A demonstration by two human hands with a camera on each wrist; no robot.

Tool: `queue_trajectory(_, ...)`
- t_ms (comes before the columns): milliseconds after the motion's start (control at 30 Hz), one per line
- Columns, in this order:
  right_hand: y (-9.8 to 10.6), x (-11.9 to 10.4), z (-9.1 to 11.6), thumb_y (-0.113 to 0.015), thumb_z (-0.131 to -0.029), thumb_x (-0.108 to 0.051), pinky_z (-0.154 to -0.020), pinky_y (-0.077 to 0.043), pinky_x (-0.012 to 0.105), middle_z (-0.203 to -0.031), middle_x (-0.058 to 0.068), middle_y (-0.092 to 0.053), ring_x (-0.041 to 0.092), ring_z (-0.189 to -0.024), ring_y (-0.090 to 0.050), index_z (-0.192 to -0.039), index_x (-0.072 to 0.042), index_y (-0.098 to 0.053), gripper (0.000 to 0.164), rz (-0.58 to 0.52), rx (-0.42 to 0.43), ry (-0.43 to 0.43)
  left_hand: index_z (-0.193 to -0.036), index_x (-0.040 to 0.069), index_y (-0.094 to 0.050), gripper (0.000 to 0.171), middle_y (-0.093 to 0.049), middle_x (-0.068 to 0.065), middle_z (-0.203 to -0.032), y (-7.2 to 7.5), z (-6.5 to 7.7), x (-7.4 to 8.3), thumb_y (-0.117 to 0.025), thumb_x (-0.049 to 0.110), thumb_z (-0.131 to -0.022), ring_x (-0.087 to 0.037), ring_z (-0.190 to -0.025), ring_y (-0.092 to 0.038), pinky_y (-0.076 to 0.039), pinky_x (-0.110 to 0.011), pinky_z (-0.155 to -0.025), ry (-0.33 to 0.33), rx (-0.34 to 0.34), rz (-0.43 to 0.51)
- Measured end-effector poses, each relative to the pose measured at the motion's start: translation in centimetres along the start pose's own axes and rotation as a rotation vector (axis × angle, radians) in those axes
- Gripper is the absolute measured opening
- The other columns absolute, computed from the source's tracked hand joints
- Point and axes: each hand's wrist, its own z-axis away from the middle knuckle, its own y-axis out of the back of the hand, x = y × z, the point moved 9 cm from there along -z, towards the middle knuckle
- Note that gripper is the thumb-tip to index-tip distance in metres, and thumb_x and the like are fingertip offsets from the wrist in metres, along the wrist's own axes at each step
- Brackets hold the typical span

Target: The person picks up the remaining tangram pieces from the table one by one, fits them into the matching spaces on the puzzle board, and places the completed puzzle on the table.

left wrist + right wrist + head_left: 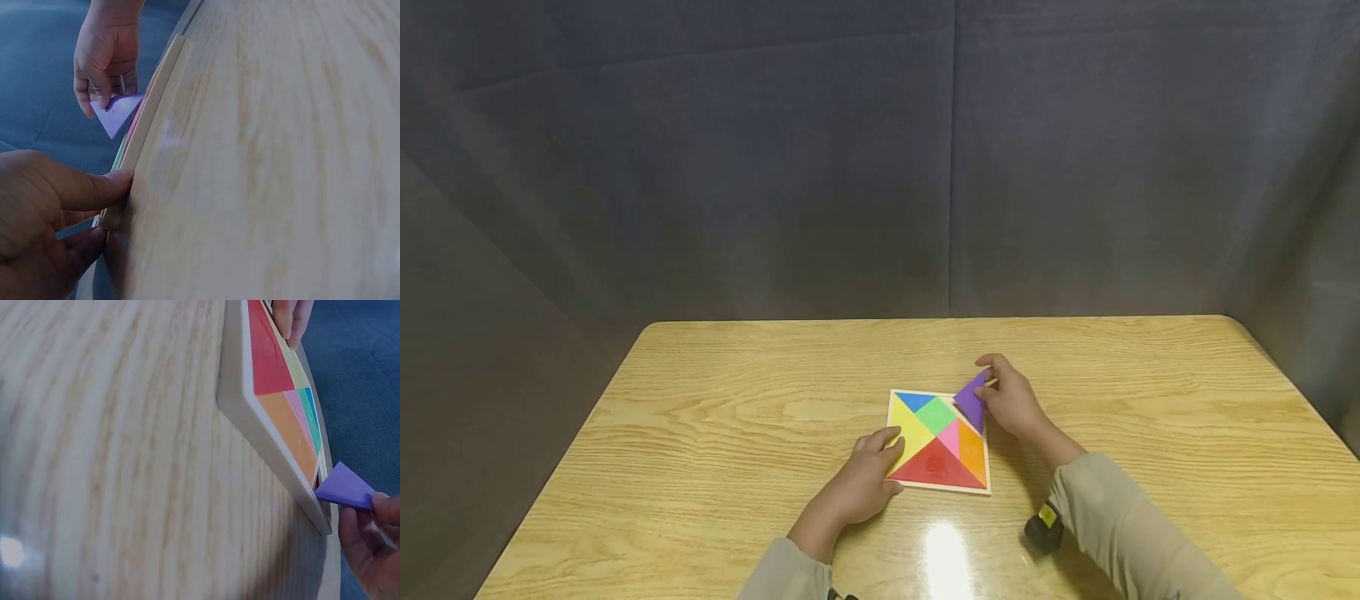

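A tangram puzzle in a pale wooden tray (951,488) lies on the table, with yellow, red, blue, green, pink and orange pieces in it. My right hand (1011,404) pinches a purple triangle (970,402) between thumb and fingers at the tray's far right corner. The triangle is tilted, one tip right at the rim in the right wrist view. At the near left corner, my left hand (865,479) grips the tray, thumb on the near edge and fingers along the left side. In the left wrist view the thumb (94,189) presses the tray's edge.
The wood-grain table (737,417) has rounded far corners. A dark grey curtain (850,167) hangs behind it. On the right wrist sits a black device (1043,530) close over the table.
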Motion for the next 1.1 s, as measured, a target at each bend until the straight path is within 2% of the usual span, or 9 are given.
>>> queue_trajectory(133,0.04,-0.02,-0.01,-0.05,-0.081,0.007,-0.056,-0.048,0.028,-0.09,0.016,-0.049,0.023,-0.075,-0.053,-0.111,0.001,-0.042,0.031,-0.003,0.006,-0.01,-0.126,-0.002,-0.041,0.051,-0.029,-0.009,-0.135,-0.01,-0.02,-0.01,-0.059,0.009,-0.08,-0.026,-0.121,-0.024,-0.031,-0.035,-0.094,0.005,0.0,-0.001)
queue_trajectory(400,0.08,-0.22,-0.11,-0.051,-0.081,0.006,-0.055,-0.043,0.024,-0.09,0.015,-0.051,0.021,-0.072,-0.05,-0.103,-0.001,-0.052,0.023,0.02,0.027,0.001,-0.126,-0.002,-0.041,0.05,-0.03,-0.01,-0.134,0.05,-0.02,0.16,-0.059,0.009,-0.08,-0.026,-0.12,-0.026,-0.032,-0.035,-0.094,-0.007,0.0,-0.006)
queue_trajectory(600,0.28,-0.52,-0.15,-0.051,-0.082,0.005,-0.058,-0.045,0.025,-0.089,0.015,-0.052,0.023,-0.074,-0.052,-0.101,0.001,-0.052,0.02,0.011,0.053,0.019,-0.126,-0.002,-0.041,0.05,-0.029,-0.01,-0.134,0.06,0.01,0.18,-0.059,0.009,-0.08,-0.026,-0.12,-0.026,-0.031,-0.035,-0.094,-0.004,-0.002,-0.002)
queue_trajectory(867,0.46,-0.36,-0.05,-0.05,-0.082,0.005,-0.057,-0.047,0.025,-0.085,0.016,-0.051,0.021,-0.071,-0.051,-0.102,0.005,-0.049,0.019,-0.064,0.094,-0.015,-0.126,-0.003,-0.041,0.051,-0.029,-0.01,-0.135,0.07,0.1,0.14,-0.059,0.009,-0.08,-0.027,-0.121,-0.025,-0.031,-0.036,-0.094,-0.01,0.004,0.009)
queue_trajectory(1100,0.36,-0.24,-0.09,-0.049,-0.082,0.006,-0.059,-0.051,0.031,-0.083,0.016,-0.045,0.021,-0.068,-0.05,-0.1,0.007,-0.045,0.018,-0.145,0.107,-0.06,-0.127,-0.001,-0.04,0.051,-0.028,-0.009,-0.135,0.01,0.03,-0.05,-0.058,0.01,-0.081,-0.025,-0.121,-0.024,-0.03,-0.035,-0.095,0.0,-0.001,0.012)
